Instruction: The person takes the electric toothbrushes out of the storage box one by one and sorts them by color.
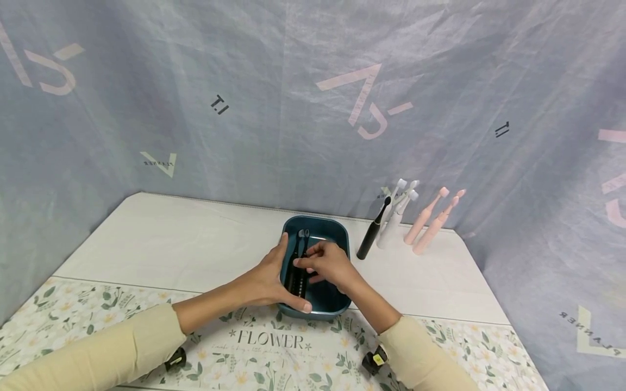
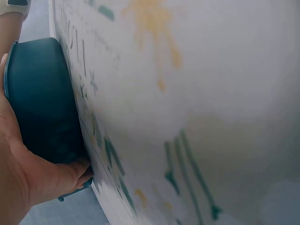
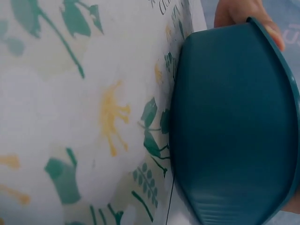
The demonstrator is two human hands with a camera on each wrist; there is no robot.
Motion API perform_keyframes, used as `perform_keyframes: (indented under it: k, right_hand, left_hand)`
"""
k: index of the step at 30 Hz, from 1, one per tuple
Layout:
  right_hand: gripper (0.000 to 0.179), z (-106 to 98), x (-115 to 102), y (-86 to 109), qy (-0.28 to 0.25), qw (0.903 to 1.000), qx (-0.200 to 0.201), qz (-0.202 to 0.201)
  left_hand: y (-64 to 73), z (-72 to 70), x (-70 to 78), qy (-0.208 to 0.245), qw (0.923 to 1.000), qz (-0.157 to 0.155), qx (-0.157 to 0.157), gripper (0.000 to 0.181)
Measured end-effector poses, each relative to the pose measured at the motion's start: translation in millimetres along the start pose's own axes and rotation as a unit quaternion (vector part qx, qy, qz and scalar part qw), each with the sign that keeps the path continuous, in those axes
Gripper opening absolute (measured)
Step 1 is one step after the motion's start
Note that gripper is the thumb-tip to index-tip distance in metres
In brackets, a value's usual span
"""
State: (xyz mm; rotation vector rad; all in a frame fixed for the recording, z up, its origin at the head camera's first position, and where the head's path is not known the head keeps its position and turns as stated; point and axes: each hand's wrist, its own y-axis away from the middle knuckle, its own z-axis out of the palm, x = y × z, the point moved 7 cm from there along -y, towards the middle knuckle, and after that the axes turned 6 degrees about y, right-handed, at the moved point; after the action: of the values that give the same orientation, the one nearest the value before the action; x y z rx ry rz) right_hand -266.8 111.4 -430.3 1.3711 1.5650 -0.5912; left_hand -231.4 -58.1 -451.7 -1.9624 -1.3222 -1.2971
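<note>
A dark teal plastic bin [image 1: 325, 305] stands near the middle of the table, with black electric toothbrushes [image 1: 301, 239] lying along its left side, heads toward the back. My left hand [image 1: 266, 279] grips the bin from the left, its thumb over the front rim; the left wrist view shows the same hand [image 2: 37, 176] curled round the bin's wall [image 2: 42, 98]. Reaching in over the right rim, my right hand [image 1: 332, 266] pinches one black toothbrush by its handle. The bin's outer wall [image 3: 234, 117] fills much of the right wrist view, hiding the right hand's fingertips.
Right of the bin stand a black electric toothbrush [image 1: 370, 239], several white ones [image 1: 391, 228] and several pink ones [image 1: 427, 236], all upright. A flower-print mat [image 1: 264, 369] covers the table's front part. Grey printed cloth [image 1: 244, 108] hangs behind and at both sides.
</note>
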Motion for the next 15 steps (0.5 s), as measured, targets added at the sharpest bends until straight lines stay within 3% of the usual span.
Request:
perform_keyframes:
  k: [11, 15]
  right_hand:
    - [0.069, 7.6, 7.1, -4.3, 0.063, 0.9973, -0.021, 0.033]
    - [0.066, 8.1, 6.9, -5.3, 0.080, 0.9959, -0.017, 0.038]
  left_hand:
    - [-0.4, -0.1, 0.5, 0.015, 0.9999, 0.002, -0.004, 0.173]
    - [-0.5, -0.6, 1.0, 0.014, 0.9999, 0.000, -0.002, 0.173]
